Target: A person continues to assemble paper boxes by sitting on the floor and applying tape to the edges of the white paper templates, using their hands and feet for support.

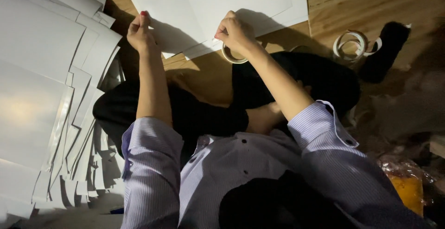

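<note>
Large white sheets (218, 2) lie on a wooden floor (371, 6) in front of me. My left hand (138, 32) pinches the near edge of one sheet at its left corner. A little to the right, my right hand (233, 32) is closed at the same edge of the sheets. A roll of pale tape (230, 56) shows just under its fingers, apparently held by them. My crossed legs in black trousers (296, 81) lie below both hands.
A fanned pile of cut white sheets (41, 85) fills the left side. A second tape roll (351, 43) with a loose end lies on the floor at right, beside a black-socked foot (387, 46). An orange plastic bag (408, 187) sits at the lower right.
</note>
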